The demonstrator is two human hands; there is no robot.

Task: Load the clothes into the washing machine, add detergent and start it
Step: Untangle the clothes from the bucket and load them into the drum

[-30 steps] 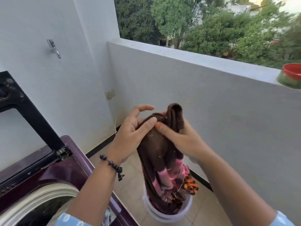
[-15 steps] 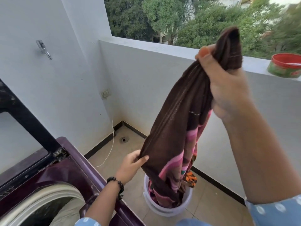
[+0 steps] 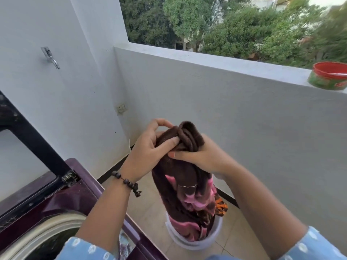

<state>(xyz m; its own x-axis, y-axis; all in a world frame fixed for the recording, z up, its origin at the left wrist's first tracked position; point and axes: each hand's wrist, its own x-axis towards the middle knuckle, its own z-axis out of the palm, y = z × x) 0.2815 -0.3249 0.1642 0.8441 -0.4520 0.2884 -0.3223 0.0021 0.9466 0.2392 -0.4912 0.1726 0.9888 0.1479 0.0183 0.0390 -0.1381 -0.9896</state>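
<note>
Left hand (image 3: 148, 151) and right hand (image 3: 199, 156) both clamp the bunched top of a brown towel (image 3: 180, 186), thumbs pressed on its fuzzy pile; rolled hem forms a rounded loop above the fingers. Fabric hangs as a thick column with pink patches, lower end inside a round white plastic bucket (image 3: 193, 241) on the tiled floor. Washing machine (image 3: 62, 199), glossy purple, lid raised, curved drum rim exposed, near left. Beaded bracelet (image 3: 127, 182) on left wrist.
</note>
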